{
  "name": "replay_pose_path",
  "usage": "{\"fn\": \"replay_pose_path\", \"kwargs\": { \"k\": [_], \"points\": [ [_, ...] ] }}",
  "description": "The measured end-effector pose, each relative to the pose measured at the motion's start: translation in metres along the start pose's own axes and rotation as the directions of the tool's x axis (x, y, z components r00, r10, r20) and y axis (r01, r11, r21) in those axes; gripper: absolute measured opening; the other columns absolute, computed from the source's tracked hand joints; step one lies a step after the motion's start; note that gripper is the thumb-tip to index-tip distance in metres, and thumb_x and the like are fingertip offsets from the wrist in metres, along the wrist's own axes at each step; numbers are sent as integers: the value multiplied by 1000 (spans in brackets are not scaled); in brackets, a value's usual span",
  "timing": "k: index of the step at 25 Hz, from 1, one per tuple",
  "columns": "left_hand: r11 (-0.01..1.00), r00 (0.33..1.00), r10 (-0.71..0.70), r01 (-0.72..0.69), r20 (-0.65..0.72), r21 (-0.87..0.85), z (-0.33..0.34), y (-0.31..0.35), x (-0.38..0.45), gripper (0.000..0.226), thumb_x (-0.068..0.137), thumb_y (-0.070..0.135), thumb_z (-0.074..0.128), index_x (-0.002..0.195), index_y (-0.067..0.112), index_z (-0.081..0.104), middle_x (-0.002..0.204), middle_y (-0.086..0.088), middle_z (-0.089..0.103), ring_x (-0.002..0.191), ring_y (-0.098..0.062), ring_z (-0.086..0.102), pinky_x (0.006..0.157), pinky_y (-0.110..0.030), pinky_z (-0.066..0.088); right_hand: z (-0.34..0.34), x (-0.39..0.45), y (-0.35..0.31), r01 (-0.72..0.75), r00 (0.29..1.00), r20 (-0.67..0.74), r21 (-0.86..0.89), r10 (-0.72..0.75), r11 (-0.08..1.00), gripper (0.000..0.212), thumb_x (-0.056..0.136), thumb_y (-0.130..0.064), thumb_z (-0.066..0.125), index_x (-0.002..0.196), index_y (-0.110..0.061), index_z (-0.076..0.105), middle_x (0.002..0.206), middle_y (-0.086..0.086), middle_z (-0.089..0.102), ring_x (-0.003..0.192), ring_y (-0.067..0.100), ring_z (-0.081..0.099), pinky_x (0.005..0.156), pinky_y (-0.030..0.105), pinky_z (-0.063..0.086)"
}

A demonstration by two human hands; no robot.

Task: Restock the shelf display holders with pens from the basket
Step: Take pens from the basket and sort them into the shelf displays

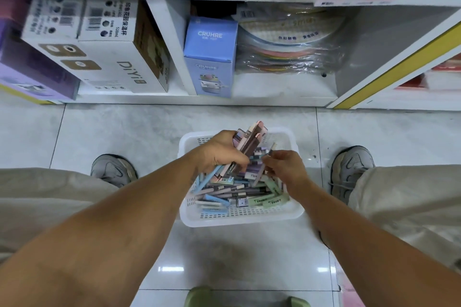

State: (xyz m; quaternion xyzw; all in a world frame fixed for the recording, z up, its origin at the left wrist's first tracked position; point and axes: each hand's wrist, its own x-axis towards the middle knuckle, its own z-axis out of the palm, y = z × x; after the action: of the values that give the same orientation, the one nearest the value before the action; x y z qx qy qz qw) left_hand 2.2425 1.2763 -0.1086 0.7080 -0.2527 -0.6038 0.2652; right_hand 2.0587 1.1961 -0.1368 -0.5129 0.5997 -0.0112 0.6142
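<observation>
Glossy pale grey tiled floor (pixel 239 257) below white shop shelving (pixel 249 87), white perforated plastic basket (pixel 239 217) of pastel pens (pixel 224 192) beneath both hands, left fingers (pixel 239 157) wrapped round a pastel pen bundle (pixel 252 142), right fingers (pixel 270 158) pinching one grey pen (pixel 269 151), upper shelf labels blurred.

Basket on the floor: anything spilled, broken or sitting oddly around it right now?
Nothing stands out. The white basket sits flat on the tiles with its pens piled loosely inside, none on the floor. The left hand grips a bundle of pens; the right hand pinches one more.
</observation>
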Motion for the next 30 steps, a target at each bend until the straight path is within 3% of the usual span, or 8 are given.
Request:
{"fn": "replay_pose_path", "kwargs": {
  "k": [3, 7, 11, 15, 19, 22, 25, 30],
  "points": [
    [993, 995, -18, 29, 101, -112, -5, 20, -19, 34, 57, -7, 76, 89, 3, 69, 80, -24, 72, 74, -38, 72, 76, -57, 59, -11, -10, -29, 149, 989, 31, -159, -146, 976, 22, 82, 7, 71, 100, -3, 64, 72, 12, 72, 59, 20, 69, 63, 42, 63],
    [987, 984, 44, -16, 173, -159, -13, 66, -59, 24, 65, -11, 71, 86, 2, 69, 80, -26, 69, 74, -35, 71, 70, -46, 60, -33, -39, -86, 309, 948, 197, -391, -249, 867, 37, 85, 6, 66, 115, -12, 53, 84, 24, 71, 69, 34, 73, 74, 49, 63],
    [990, 968, 110, -87, 226, -110, -26, 122, -116, 19, 74, -13, 67, 84, 3, 62, 72, -21, 66, 72, -33, 69, 63, -38, 56, -59, -91, -153, 478, 873, 379, -530, -308, 701, 8, 94, -1, 60, 96, -9, 61, 80, 24, 74, 75, 37, 74, 76, 46, 63],
    [976, 946, 213, -195, 245, -96, -39, 188, -183, 15, 79, -13, 61, 84, 1, 58, 68, -19, 65, 61, -27, 67, 52, -30, 53, -93, -160, -226, 649, 760, 461, -532, -457, 543, 17, 93, -1, 65, 80, -13, 64, 74, 19, 72, 67, 28, 72, 66, 37, 62],
    [939, 941, 311, -282, 136, -196, -47, 249, -228, 17, 87, -14, 50, 81, 2, 53, 65, -17, 60, 49, -18, 63, 45, -23, 51, -125, -207, -293, 729, 629, 285, -541, -724, 421, 14, 92, -9, 70, 102, -14, 60, 66, 10, 73, 52, 11, 67, 50, 14, 48],
    [912, 933, 342, -301, 111, -280, -53, 284, -246, 15, 90, -5, 45, 77, -1, 52, 52, -9, 57, 39, -12, 53, 41, -17, 43, -145, -229, -333, 822, 503, 39, -330, -864, 464, 20, 94, -7, 68, 105, -8, 52, 66, 16, 71, 51, 17, 68, 50, 25, 55],
    [878, 932, 361, -336, 11, -341, -61, 306, -245, 14, 91, 0, 46, 79, -1, 54, 47, -7, 58, 43, -12, 55, 42, -16, 44, -158, -232, -361, 861, 378, -181, -291, -908, 416, 17, 95, -8, 67, 105, -12, 54, 65, 9, 72, 56, 18, 70, 55, 34, 59],
    [842, 931, 343, -363, -124, -400, -66, 317, -218, 13, 87, -3, 53, 77, -3, 60, 48, -12, 61, 66, -22, 61, 45, -21, 49, -160, -200, -362, 786, 209, -137, -565, -968, 250, 10, 100, -17, 57, 105, -22, 50, 78, 5, 69, 72, 23, 68, 66, 48, 58]
  ]
}}
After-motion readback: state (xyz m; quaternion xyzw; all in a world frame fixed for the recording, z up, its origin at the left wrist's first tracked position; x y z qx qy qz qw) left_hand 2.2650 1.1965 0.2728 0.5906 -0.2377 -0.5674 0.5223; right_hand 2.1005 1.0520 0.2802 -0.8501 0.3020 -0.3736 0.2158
